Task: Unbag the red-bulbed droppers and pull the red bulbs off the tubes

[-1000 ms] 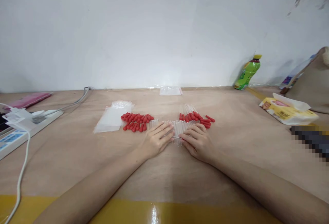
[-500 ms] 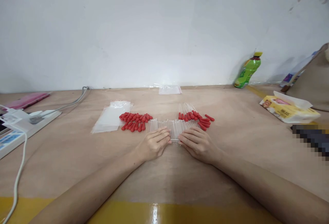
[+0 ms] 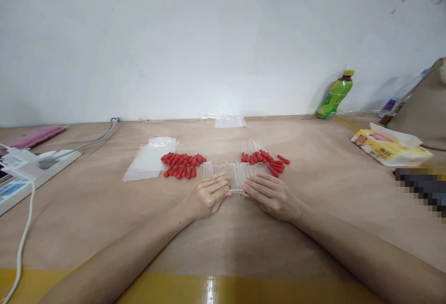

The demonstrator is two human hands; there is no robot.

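Observation:
A row of clear glass dropper tubes (image 3: 237,174) lies side by side on the table, pointing away from me. Across their near ends runs one thin clear tube, held level between my two hands. My left hand (image 3: 212,194) is closed around its left end, thumb and fingers pinched. Closed at the other end is my right hand (image 3: 266,194), with a trace of red at its fingertips. Both hands cover part of the row. Red rubber bulbs (image 3: 183,160) are piled left of the tubes. Behind my right hand lie tubes fitted with red bulbs (image 3: 258,156).
Clear zip bags (image 3: 149,157) lie at the left, with another bag (image 3: 230,122) by the wall. A power strip (image 3: 52,169) with cables sits far left, near a pink item (image 3: 38,136). At right are a green bottle (image 3: 336,95), a tissue pack (image 3: 390,148) and a blurred dark object (image 3: 421,190).
My right hand has shifted slightly to the right, widening the gap between my fingertips a little. The tubes and bulbs look unmoved.

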